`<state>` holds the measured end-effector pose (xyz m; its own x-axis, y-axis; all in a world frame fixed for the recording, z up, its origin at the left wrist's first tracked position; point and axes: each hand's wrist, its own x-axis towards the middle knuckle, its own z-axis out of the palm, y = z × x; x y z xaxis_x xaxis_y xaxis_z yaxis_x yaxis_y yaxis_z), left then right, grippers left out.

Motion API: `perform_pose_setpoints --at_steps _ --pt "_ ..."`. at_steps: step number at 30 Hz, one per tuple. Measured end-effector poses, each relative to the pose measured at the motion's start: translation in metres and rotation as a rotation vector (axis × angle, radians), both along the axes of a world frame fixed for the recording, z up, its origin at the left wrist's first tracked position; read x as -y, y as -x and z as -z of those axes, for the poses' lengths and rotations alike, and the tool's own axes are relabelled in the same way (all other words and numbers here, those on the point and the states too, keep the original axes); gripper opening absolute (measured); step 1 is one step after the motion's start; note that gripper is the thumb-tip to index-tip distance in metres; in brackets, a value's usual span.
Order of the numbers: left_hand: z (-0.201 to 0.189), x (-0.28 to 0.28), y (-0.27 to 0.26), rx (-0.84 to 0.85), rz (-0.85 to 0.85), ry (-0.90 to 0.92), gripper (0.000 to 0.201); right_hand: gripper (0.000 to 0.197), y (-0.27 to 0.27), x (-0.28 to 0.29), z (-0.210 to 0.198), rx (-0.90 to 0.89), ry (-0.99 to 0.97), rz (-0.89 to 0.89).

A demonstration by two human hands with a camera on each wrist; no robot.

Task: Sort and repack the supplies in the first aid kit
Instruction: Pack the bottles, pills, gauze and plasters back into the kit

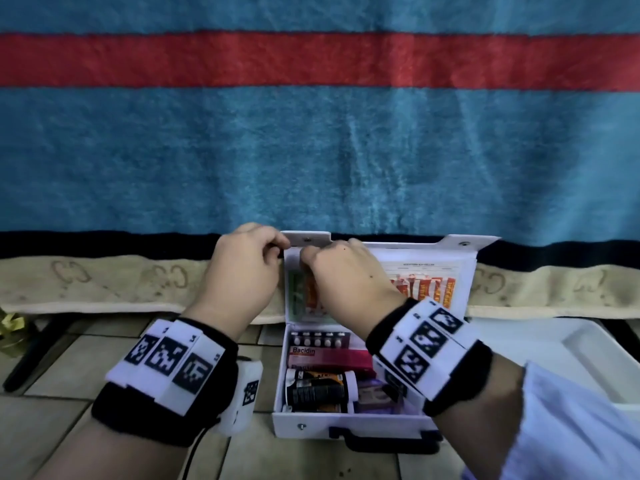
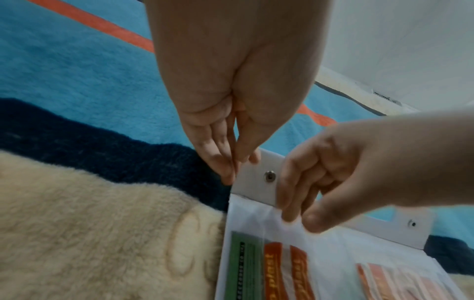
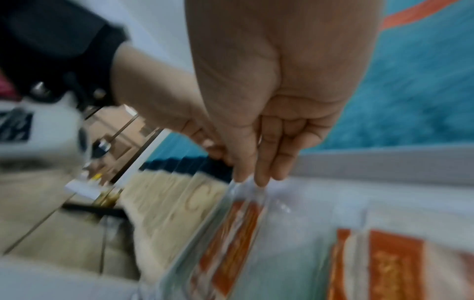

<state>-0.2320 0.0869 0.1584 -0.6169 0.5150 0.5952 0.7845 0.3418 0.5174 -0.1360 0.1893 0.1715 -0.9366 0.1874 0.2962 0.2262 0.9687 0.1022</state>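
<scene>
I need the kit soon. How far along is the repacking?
Mostly done: the box holds pill strips, cartons and a bottle. In hand: left hand steadies the lid; right hand pinches its plastic pocket. Left: closing up.

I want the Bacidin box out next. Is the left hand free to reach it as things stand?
Probably not yet: the left hand is holding the lid flap. The Bacidin box itself lies uncovered in the kit, its top clear.

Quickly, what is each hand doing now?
Left hand: pinches the lid flap of the first aid kit.
Right hand: pinches the clear pocket in the lid.
</scene>
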Motion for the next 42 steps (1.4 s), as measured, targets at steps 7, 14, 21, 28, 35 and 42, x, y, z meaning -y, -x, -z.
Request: perform_pose_setpoints --at_steps 7,14,21,28,35,42 --pt "0.013 0.009 -0.022 0.08 0.023 0.057 0.028 0.011 -0.12 -0.033 -0.017 -0.377 0.299 0.183" --pt "0.025 -0.002 -0.041 0.049 -0.037 0.248 0.027 0.04 -0.294 -0.059 0.046 -0.159 0.43 0.792" --pt "0.031 0.001 -0.088 -0.058 -0.007 0.39 0.04 0.017 -0.346 -0.017 0.103 0.16 0.611 0.823" --pt "0.058 0.008 -0.104 0.219 0.287 0.712 0.023 0.031 -0.333 -0.006 0.122 0.188 0.453 0.922" --pt "0.069 0.013 -0.096 0.268 0.273 0.785 0.014 0.015 -0.319 0.001 0.119 0.272 0.366 0.955" --pt "0.067 0.018 -0.088 0.293 0.274 0.804 0.016 0.02 -0.316 -0.008 0.096 0.237 0.481 0.955"
